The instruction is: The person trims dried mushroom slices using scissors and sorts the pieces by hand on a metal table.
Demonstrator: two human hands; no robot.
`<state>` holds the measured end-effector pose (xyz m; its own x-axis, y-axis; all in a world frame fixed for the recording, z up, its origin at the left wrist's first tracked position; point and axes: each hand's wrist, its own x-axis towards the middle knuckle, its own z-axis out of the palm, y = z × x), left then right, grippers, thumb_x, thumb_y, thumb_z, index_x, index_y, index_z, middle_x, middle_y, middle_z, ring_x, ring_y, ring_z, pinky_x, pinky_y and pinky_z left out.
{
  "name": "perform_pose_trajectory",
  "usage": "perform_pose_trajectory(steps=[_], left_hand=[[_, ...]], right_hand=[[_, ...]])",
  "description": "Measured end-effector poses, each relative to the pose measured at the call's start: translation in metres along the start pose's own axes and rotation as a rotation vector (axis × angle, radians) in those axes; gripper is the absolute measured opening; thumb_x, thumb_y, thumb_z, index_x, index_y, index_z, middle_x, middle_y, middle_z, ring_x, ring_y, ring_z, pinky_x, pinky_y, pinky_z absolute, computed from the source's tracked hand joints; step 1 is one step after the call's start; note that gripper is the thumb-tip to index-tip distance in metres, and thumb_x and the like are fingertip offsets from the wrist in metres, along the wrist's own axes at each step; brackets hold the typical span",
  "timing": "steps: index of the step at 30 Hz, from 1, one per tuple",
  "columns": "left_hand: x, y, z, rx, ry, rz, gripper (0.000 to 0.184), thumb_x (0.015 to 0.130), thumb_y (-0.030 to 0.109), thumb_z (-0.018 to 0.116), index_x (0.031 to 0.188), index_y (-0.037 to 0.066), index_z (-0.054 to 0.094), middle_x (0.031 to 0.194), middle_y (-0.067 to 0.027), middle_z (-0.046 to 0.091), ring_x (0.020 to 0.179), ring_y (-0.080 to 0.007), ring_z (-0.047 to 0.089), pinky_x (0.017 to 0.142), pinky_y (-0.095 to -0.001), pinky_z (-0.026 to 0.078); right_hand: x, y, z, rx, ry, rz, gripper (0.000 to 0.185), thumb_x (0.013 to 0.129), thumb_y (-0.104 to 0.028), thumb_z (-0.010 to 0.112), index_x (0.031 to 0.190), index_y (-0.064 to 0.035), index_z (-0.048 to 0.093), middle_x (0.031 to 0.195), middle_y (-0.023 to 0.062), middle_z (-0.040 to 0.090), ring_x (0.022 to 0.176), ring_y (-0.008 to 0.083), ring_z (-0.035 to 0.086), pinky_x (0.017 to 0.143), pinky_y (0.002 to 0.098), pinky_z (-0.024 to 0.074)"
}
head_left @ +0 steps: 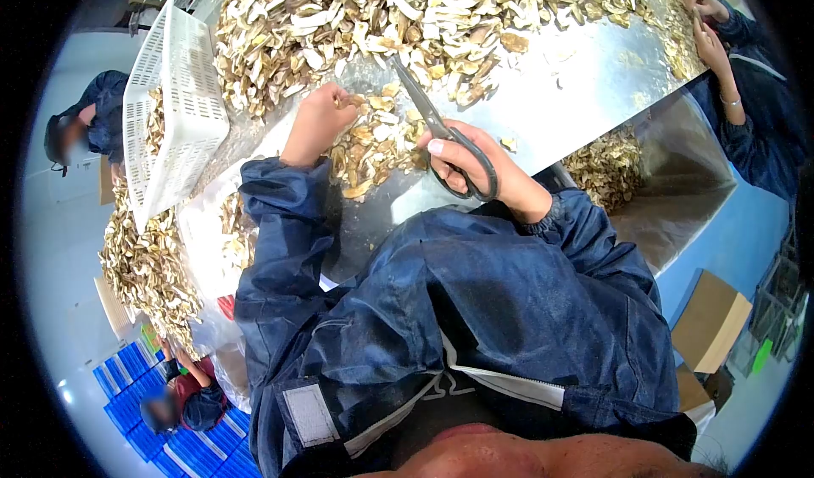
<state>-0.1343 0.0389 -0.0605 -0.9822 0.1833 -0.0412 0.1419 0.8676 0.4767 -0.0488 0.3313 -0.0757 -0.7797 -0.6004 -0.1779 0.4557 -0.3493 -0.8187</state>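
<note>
My right hand point(498, 173) is wrapped around the black handles of a pair of scissors point(417, 92). Their dark blades look closed together and point away from me, toward the big heap of dried mushroom slices point(339, 20). To the left, my left hand point(320, 123) is closed in a pinch, its fingertips beside a smaller pile of mushroom slices point(373, 143). Whatever sits between those fingertips is hidden or too small to name. The small pile lies on the metal tabletop point(585, 83), between my two hands.
A white perforated basket point(182, 130) stands tilted at the left, with some slices inside. More slices point(148, 262) lie beyond it. A lined container of slices point(604, 168) sits below the table's right edge. Another person's hands point(708, 33) work at the right; two more people are at the left.
</note>
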Motion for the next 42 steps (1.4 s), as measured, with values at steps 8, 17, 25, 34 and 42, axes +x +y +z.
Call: perform_pose_trajectory(steps=[8, 17, 25, 34, 42], left_hand=[[0.002, -0.013, 0.009, 0.062, 0.134, 0.187, 0.018, 0.08, 0.012, 0.073, 0.092, 0.001, 0.065, 0.076, -0.0216, 0.066, 0.062, -0.0309, 0.063, 0.061, -0.0392, 0.051], [0.013, -0.017, -0.003, -0.116, 0.115, -0.041, 0.022, 0.08, 0.018, 0.072, 0.095, 0.003, 0.07, 0.076, -0.0158, 0.068, 0.066, -0.0239, 0.064, 0.064, -0.0349, 0.051], [0.02, -0.007, 0.002, 0.032, 0.058, -0.034, 0.021, 0.077, 0.019, 0.073, 0.088, 0.003, 0.065, 0.08, -0.0207, 0.068, 0.076, -0.0386, 0.066, 0.072, -0.0417, 0.053], [0.012, -0.001, -0.013, -0.199, -0.063, -0.118, 0.011, 0.079, 0.01, 0.07, 0.088, 0.005, 0.067, 0.076, -0.0068, 0.066, 0.069, -0.016, 0.06, 0.066, -0.0312, 0.049], [0.017, -0.007, -0.001, -0.159, 0.052, -0.057, 0.018, 0.081, 0.015, 0.071, 0.093, 0.002, 0.069, 0.076, -0.0133, 0.068, 0.067, -0.0218, 0.064, 0.065, -0.0333, 0.05]], right_hand=[[0.002, 0.004, -0.002, 0.015, -0.005, -0.036, 0.029, 0.103, -0.029, 0.06, 0.113, -0.0019, 0.059, 0.069, -0.0017, 0.051, 0.048, 0.0034, 0.044, 0.044, 0.0211, 0.0334], [0.003, 0.007, -0.004, 0.038, -0.017, -0.025, 0.03, 0.102, -0.029, 0.061, 0.114, -0.0013, 0.059, 0.07, -0.0013, 0.053, 0.049, 0.0036, 0.046, 0.044, 0.021, 0.0339], [0.001, 0.002, -0.002, 0.001, -0.013, -0.012, 0.029, 0.104, -0.026, 0.058, 0.116, 0.0001, 0.058, 0.071, -0.0012, 0.051, 0.052, 0.0045, 0.043, 0.047, 0.0215, 0.0344], [0.0, 0.0, -0.003, 0.016, -0.031, -0.013, 0.028, 0.104, -0.026, 0.057, 0.117, -0.0002, 0.057, 0.071, -0.0015, 0.05, 0.052, 0.0046, 0.043, 0.046, 0.0215, 0.0343], [0.002, 0.004, -0.001, 0.04, 0.0, -0.025, 0.029, 0.102, -0.029, 0.061, 0.111, -0.0016, 0.059, 0.068, -0.0023, 0.051, 0.048, 0.0034, 0.044, 0.043, 0.0213, 0.034]])
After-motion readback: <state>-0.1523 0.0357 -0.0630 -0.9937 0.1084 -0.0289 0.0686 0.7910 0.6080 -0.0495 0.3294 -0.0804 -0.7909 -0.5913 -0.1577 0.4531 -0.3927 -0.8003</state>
